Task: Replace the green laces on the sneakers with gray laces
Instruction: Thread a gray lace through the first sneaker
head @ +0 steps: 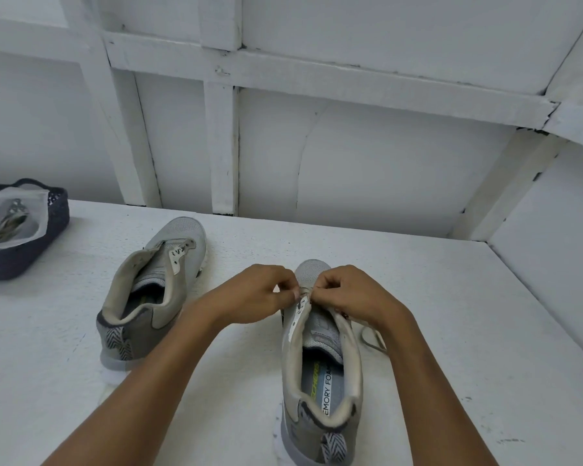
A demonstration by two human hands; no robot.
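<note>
Two grey sneakers stand on the white table. The right sneaker (320, 375) is directly in front of me, heel toward me, toe pointing away. My left hand (260, 292) and my right hand (347, 290) meet over its lowest eyelets, each pinching the gray lace (372, 341) there. A loop of that lace trails on the table to the right of the shoe. The left sneaker (152, 290) stands apart on the left with no lace in its eyelets. My fingers hide the exact eyelets being worked.
A dark woven basket (31, 253) at the far left edge holds a clear bag (11, 220) with greenish laces inside. A white panelled wall rises behind the table, and another wall closes the right side.
</note>
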